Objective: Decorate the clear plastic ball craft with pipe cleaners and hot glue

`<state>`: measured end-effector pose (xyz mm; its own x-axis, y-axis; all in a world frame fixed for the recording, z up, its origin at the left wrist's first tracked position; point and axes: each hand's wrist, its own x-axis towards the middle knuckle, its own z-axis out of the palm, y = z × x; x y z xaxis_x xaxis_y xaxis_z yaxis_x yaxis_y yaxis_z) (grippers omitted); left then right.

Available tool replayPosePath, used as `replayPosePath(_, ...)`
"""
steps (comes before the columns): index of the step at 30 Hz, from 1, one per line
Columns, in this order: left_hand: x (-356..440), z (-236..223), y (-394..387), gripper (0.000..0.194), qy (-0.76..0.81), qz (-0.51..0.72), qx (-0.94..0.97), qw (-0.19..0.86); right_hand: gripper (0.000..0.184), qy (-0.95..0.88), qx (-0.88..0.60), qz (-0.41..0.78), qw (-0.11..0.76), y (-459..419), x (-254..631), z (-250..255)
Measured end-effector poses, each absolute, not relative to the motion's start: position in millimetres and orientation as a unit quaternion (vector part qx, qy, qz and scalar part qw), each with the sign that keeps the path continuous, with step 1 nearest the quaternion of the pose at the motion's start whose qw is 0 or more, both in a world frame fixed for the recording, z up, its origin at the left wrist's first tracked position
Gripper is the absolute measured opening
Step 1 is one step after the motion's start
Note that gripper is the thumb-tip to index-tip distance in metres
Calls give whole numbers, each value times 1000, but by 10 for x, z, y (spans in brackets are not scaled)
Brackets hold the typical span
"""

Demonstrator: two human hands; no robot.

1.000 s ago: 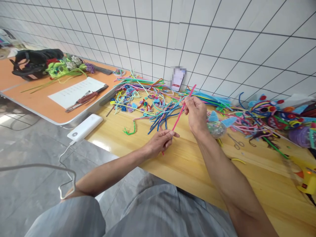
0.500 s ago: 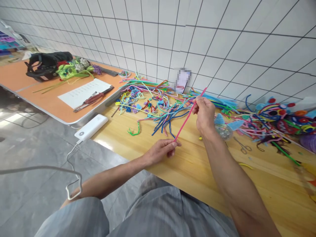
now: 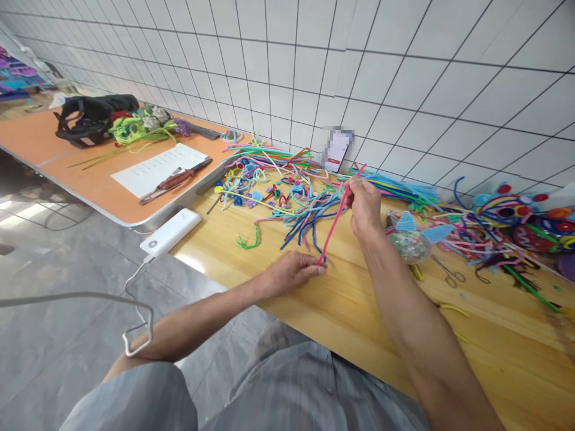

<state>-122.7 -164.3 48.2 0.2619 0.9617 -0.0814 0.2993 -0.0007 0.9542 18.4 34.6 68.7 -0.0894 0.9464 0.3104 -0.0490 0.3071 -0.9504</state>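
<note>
A pink pipe cleaner (image 3: pixel 333 228) slants between my two hands above the wooden table (image 3: pixel 332 311). My left hand (image 3: pixel 294 272) pinches its lower end between thumb and fingers. Near its upper end, my right hand (image 3: pixel 365 206) is closed on it, and a short tip sticks out past the fingers. Blue pipe cleaners (image 3: pixel 309 222) lie just behind, with a green twisted piece (image 3: pixel 249 240) to the left. To the right of my right wrist sits a clear ball-shaped piece with light blue ears (image 3: pixel 409 244).
Scissors (image 3: pixel 449 272) lie at the right, near decorated craft pieces (image 3: pixel 503 206). A phone (image 3: pixel 338 152) leans on the tiled wall. At the left are a white power bank (image 3: pixel 171 232) with its cable, and an orange table (image 3: pixel 90 185) bearing paper (image 3: pixel 157 167), pliers (image 3: pixel 175 181) and a black bag (image 3: pixel 85 123).
My right hand has shifted slightly left and down along with the upper end of the pink pipe cleaner, which now bows a little. The camera view has moved slightly.
</note>
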Motion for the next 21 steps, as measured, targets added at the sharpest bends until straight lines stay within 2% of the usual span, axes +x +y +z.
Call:
replayPosePath(3,-1494,727,-1356,36,570,259,679,383,45,-579,-449,455,506,637,103,594)
replayPosePath(5,-1651,866,-1142,41,662,187,689,230,46,-584,-483,445,478,785,85,508)
replayPosePath(8,-1735,947,-838,57,715,146,683,37,42,-588,-505,413,478,839,156,357)
replayPosePath(10,-1663,895,-647,62,697,145,701,-22,38,-588,-513,389,489,746,254,265)
replayPosePath(12,-1514,772,-462,73,678,125,723,-39,39,-598,-514,367,493,555,356,199)
replayPosePath(15,-1287,538,-201,88,687,62,724,-9,40,-652,-493,328,473,135,476,165)
replayPosePath(17,-1219,408,-43,81,693,34,720,10,39,-687,-471,325,449,-169,529,172)
replayPosePath(21,-1283,307,215,46,708,19,706,15,26,-753,-408,321,404,-621,591,153)
